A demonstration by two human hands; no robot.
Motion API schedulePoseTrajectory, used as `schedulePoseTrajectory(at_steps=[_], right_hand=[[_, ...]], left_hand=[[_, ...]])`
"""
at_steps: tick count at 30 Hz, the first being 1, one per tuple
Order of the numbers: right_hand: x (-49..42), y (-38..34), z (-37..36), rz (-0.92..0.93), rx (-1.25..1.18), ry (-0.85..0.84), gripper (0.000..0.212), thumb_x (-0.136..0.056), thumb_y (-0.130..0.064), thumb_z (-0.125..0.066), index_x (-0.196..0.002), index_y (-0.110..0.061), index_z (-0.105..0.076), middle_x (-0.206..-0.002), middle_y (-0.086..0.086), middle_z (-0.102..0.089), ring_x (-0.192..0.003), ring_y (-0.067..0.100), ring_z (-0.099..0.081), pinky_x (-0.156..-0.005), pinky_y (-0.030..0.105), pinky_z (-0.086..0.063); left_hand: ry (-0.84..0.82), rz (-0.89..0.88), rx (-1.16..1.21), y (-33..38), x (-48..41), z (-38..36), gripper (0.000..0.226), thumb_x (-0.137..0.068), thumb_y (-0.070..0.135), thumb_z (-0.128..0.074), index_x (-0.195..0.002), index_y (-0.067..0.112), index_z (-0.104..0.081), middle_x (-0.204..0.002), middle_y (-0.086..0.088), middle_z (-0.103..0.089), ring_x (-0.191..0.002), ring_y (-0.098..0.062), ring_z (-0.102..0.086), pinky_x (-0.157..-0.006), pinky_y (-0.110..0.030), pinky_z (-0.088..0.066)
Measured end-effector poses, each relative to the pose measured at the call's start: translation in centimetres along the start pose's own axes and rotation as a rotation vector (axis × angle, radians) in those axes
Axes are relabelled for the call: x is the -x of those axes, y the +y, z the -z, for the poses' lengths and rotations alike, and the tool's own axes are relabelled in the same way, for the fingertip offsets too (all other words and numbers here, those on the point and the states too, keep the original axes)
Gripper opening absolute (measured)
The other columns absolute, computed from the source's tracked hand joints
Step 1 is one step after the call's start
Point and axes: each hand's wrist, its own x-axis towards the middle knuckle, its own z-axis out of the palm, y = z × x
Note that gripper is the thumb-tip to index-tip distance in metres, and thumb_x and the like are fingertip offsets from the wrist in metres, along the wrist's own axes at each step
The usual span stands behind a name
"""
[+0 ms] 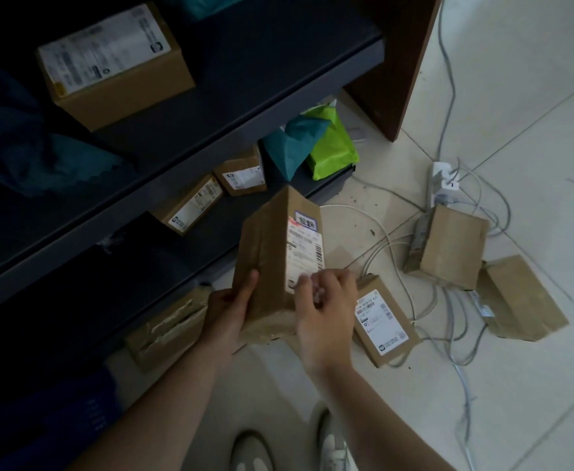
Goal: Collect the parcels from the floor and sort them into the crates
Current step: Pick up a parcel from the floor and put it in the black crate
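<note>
I hold a tall brown cardboard parcel with a white shipping label in the middle of the view, above the floor. My left hand grips its lower left side. My right hand clasps its lower right edge over the label. On the tiled floor to the right lie three more cardboard parcels: a labelled one just beside my right hand, a plain one farther back, and another plain one at the far right. A taped parcel sits low at the left, under the shelving.
Dark shelving fills the left, holding a labelled box, two small boxes and teal and green mailer bags. Loose cables and a white power strip lie among the floor parcels. My shoes are at the bottom.
</note>
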Motion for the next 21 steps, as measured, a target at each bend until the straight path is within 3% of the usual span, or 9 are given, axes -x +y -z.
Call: schedulePoseTrajectory(at_steps=[3,5,7,10,12,14,16,19,21], right_hand=[[-1.8,-0.5,0.0,-0.316,-0.219,0.057,0.023,-0.093,-0.034,-0.064,-0.092,-0.016,-0.048,-0.094,0.003,-0.056,-0.078,0.011,-0.059,-0.054,0.010,-0.043],[-2.7,-0.9,0.4,-0.470,-0.444,-0.049,0.034,-0.088,-0.043,-0.070,-0.102,-0.017,-0.052,-0.097,0.005,-0.067,-0.075,0.016,-0.071,-0.052,0.020,-0.052],[-2.6,-0.9,0.2,-0.459,-0.494,-0.191,0.036,-0.087,-0.044,-0.070,-0.108,-0.017,-0.058,-0.103,0.008,-0.071,-0.075,0.019,-0.074,-0.053,0.024,-0.055],[-2.3,0.3,-0.4,-0.376,-0.322,-0.233,0.022,-0.085,-0.054,-0.062,-0.095,-0.035,-0.064,-0.117,0.000,-0.059,-0.106,0.027,-0.063,-0.078,0.039,-0.057],[-2.1,1.2,-0.4,-0.352,-0.246,-0.267,0.017,-0.087,-0.054,-0.053,-0.088,-0.041,-0.064,-0.117,-0.006,-0.054,-0.116,0.026,-0.053,-0.099,0.051,-0.047],[-1.5,2.5,-0.6,-0.210,-0.100,-0.321,0.017,-0.097,-0.035,-0.049,-0.089,-0.040,-0.063,-0.109,-0.020,-0.048,-0.118,0.018,-0.044,-0.107,0.045,-0.038],[-0.5,3.2,-0.7,-0.049,0.091,-0.364,0.030,-0.096,-0.014,-0.048,-0.094,-0.039,-0.063,-0.102,-0.028,-0.046,-0.112,0.010,-0.039,-0.103,0.034,-0.032],[0.0,3.9,-0.2,-0.072,0.127,-0.415,0.049,-0.085,0.007,-0.042,-0.100,-0.031,-0.069,-0.097,-0.027,-0.052,-0.101,0.007,-0.052,-0.090,0.027,-0.045],[-0.4,4.8,0.2,-0.184,0.073,-0.305,0.043,-0.088,0.006,-0.042,-0.103,-0.026,-0.066,-0.095,-0.019,-0.060,-0.087,0.004,-0.059,-0.072,0.017,-0.050]], left_hand=[[0.057,-0.067,0.070,-1.4,0.4,1.1,0.063,-0.075,0.061,-0.068,-0.116,0.016,-0.053,-0.101,-0.006,-0.072,-0.091,-0.018,-0.069,-0.076,-0.035,-0.056],[-0.041,-0.062,0.091,-2.4,0.7,1.4,0.034,-0.094,0.040,-0.060,-0.123,0.027,-0.048,-0.113,-0.004,-0.070,-0.099,-0.017,-0.068,-0.078,-0.035,-0.057],[-0.198,-0.104,0.049,-2.6,1.0,1.2,0.035,-0.096,0.032,-0.059,-0.130,0.030,-0.052,-0.122,-0.001,-0.069,-0.106,-0.016,-0.068,-0.084,-0.036,-0.057],[-0.242,-0.134,0.118,-1.6,1.3,0.5,0.031,-0.096,0.020,-0.054,-0.126,0.017,-0.059,-0.118,-0.009,-0.069,-0.097,-0.018,-0.069,-0.073,-0.030,-0.057],[-0.235,-0.054,0.212,-1.2,1.0,0.2,0.032,-0.101,0.036,-0.043,-0.117,0.019,-0.064,-0.110,-0.009,-0.071,-0.091,-0.017,-0.069,-0.071,-0.030,-0.054],[-0.315,-0.016,0.151,-1.1,1.0,0.1,0.053,-0.093,0.064,-0.041,-0.125,0.026,-0.061,-0.117,-0.006,-0.070,-0.106,-0.020,-0.067,-0.088,-0.038,-0.051],[-0.330,0.015,0.031,-2.3,0.6,-0.1,0.080,-0.076,0.075,-0.060,-0.140,0.029,-0.048,-0.131,-0.004,-0.063,-0.118,-0.021,-0.063,-0.102,-0.044,-0.046],[-0.219,0.052,0.010,-4.6,0.1,0.6,0.098,-0.060,0.070,-0.078,-0.143,0.034,-0.041,-0.130,0.001,-0.064,-0.113,-0.018,-0.065,-0.095,-0.042,-0.053],[-0.218,0.115,0.023,-5.4,0.7,1.1,0.093,-0.061,0.068,-0.077,-0.141,0.036,-0.043,-0.127,0.002,-0.066,-0.113,-0.019,-0.065,-0.092,-0.040,-0.053]])
